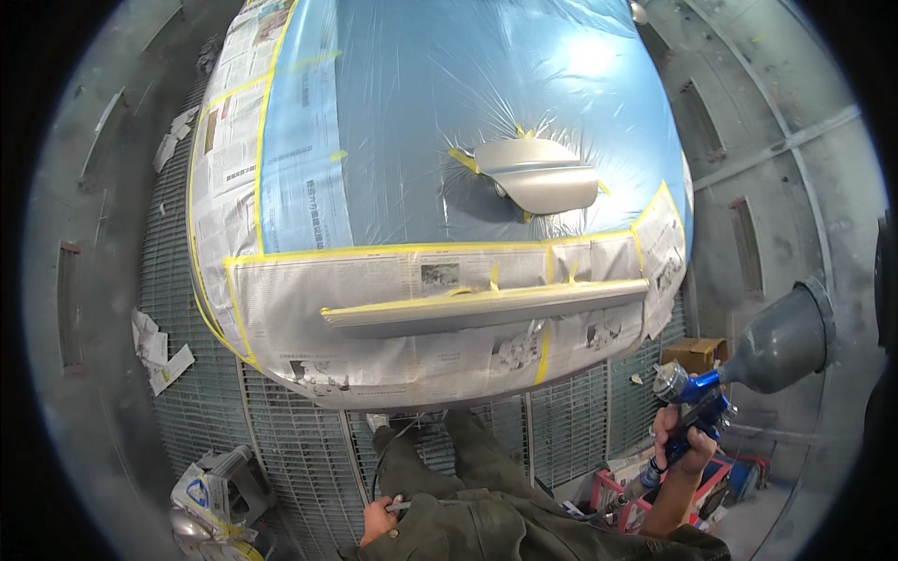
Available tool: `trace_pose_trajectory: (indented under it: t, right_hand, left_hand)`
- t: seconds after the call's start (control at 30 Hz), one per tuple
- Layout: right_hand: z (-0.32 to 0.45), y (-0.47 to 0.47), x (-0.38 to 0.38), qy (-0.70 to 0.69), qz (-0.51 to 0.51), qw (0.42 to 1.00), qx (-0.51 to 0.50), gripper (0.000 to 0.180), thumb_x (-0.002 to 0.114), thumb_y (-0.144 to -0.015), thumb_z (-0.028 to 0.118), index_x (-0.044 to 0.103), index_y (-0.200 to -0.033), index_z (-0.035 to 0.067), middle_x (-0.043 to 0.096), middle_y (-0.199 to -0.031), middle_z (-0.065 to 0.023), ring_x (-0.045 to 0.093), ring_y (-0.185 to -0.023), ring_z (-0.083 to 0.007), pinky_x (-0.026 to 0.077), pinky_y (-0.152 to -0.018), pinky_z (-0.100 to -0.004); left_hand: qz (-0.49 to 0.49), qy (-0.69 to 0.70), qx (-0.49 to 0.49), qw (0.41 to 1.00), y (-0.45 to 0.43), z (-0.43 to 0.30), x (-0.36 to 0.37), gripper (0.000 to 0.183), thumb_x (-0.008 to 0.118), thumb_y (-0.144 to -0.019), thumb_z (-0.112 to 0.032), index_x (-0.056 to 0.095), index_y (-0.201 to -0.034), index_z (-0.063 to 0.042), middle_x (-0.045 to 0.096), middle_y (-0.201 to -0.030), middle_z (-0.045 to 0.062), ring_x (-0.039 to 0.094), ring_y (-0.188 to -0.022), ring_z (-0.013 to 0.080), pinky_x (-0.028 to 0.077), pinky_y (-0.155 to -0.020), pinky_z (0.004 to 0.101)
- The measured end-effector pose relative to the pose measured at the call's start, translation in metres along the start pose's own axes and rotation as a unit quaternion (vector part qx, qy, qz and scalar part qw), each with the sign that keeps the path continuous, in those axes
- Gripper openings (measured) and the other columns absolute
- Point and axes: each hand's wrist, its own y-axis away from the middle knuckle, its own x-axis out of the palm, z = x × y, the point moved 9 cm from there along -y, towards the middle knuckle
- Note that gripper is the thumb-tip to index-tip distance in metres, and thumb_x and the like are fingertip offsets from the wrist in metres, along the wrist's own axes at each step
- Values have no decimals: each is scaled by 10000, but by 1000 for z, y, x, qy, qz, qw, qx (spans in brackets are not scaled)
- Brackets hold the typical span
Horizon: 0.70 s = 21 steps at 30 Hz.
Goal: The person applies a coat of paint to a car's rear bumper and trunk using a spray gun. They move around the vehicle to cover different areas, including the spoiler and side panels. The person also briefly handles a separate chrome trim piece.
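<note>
My right hand (686,440) grips a blue spray gun (694,396) by its handle, out to the right of the car. A grey paint cup (779,343) sits on the gun, tilted to the right. My left hand (381,520), low at my waist, is closed around a thin air hose (421,503). Before me is a masked car end, covered in blue plastic sheeting (400,140) and newspaper (330,273) edged with yellow tape. A silver painted panel (540,175) is taped onto the sheeting. Below it, a long silver trim strip (484,308) hangs from tape on the newspaper.
Metal floor grating (302,435) runs under the car and my legs. A cardboard box (694,354) and a red-framed cart (617,491) stand at right. Masked parts (217,498) lie at lower left. Crumpled paper (160,350) litters the floor beside the grey wall (84,231).
</note>
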Motion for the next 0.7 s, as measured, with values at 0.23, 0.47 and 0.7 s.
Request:
trace_pose_trajectory:
  t: [0.23, 0.47, 0.7]
  right_hand:
    - [-23, 67, 90, 106, -42, 991, -68, 532, 672, -871, 261, 512, -1175, -145, 588, -978, -233, 624, -830, -244, 560, -393, -306]
    - [-45, 87, 153, 121, -152, 976, -98, 279, 526, -943, 101, 574, -1175, -45, 647, -1034, -145, 672, -919, -258, 619, -528, -343]
    - [-57, 113, 181, 136, -167, 970, -114, 265, 568, -928, 123, 624, -1157, 3, 678, -1017, -108, 662, -904, -200, 564, -505, -302]
  left_hand:
    - [19, 7, 50, 999, -7, 68, -77, 434, 692, -925, -339, 584, -694, 13, 503, -594, 255, 454, -584, 459, 407, -562, 479]
    - [-30, 69, 22, 997, -6, 165, -130, 240, 686, -860, -223, 664, -771, -1, 535, -592, 208, 505, -540, 320, 440, -574, 417]
    - [-74, 61, 8, 995, -12, 201, -148, 228, 699, -860, -228, 722, -824, -5, 633, -618, 114, 580, -570, 206, 461, -587, 401]
